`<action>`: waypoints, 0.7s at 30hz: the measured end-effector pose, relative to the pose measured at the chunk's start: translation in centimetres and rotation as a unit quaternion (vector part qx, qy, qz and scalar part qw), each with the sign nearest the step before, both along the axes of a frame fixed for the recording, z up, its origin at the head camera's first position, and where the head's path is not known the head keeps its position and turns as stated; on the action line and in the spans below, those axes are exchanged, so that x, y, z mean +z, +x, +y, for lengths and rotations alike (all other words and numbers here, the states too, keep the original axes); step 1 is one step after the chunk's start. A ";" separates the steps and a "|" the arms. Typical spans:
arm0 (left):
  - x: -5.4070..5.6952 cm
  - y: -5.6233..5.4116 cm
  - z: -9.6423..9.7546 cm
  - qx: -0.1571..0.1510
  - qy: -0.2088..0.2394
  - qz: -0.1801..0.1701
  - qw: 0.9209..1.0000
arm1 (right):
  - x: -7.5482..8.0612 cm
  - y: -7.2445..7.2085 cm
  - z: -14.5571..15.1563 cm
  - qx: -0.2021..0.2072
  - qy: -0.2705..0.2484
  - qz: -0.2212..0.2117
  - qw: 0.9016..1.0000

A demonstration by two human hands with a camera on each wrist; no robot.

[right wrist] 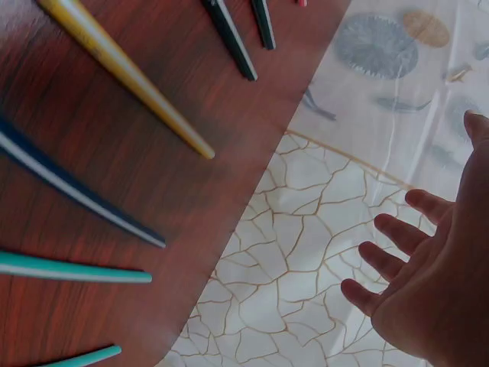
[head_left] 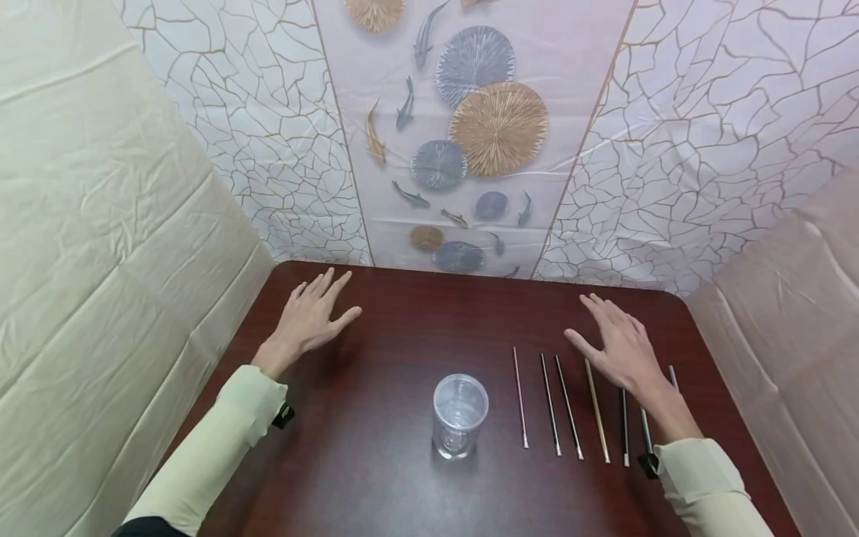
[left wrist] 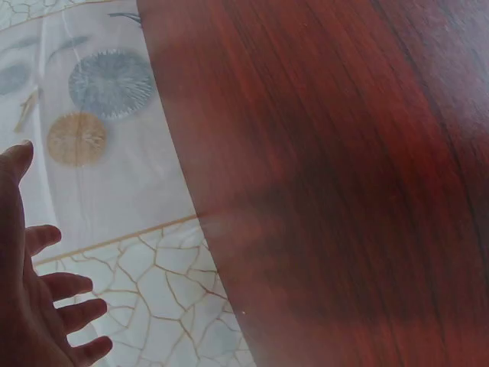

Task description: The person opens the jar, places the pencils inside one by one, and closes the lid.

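Paintbrushes (head_left: 597, 410) lie side by side, right of clear cup (head_left: 459, 429). Left hand (head_left: 311, 311), right hand (head_left: 622, 349): fingers apart, holding nothing. Mid-handle pinch probably best, lifting straight up, clear of neighbours.

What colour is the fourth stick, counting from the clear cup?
The fourth stick is yellow; the right wrist view shows it best.

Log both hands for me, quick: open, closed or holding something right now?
Left hand: open, fingers spread, holding nothing.
Right hand: open, fingers extended, holding none of the thin brushes.
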State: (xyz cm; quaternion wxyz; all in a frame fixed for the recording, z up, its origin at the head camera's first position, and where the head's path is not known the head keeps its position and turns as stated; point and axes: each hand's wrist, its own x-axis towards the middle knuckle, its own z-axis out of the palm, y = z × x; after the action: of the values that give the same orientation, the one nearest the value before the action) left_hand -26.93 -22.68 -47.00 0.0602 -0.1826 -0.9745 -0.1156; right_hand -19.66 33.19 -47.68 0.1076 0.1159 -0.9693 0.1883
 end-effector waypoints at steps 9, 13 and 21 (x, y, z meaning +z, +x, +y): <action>1.5 0.9 2.6 -0.054 0.044 0.043 0.997 | 0.7 0.9 -2.8 0.065 -0.059 0.069 0.994; 2.4 1.6 4.2 -0.094 0.066 0.064 0.991 | 1.1 1.7 -4.6 0.110 -0.098 0.074 0.986; 4.3 3.5 7.2 -0.167 0.102 0.100 0.976 | 1.3 3.7 -8.2 0.214 -0.190 0.025 0.958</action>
State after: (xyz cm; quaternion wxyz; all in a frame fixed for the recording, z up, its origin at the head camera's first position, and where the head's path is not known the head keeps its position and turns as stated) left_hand -23.42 -15.45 -42.75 0.1553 -0.3465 -0.9024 -0.2038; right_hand -15.91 24.96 -46.38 0.1087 0.3029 -0.8652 0.3845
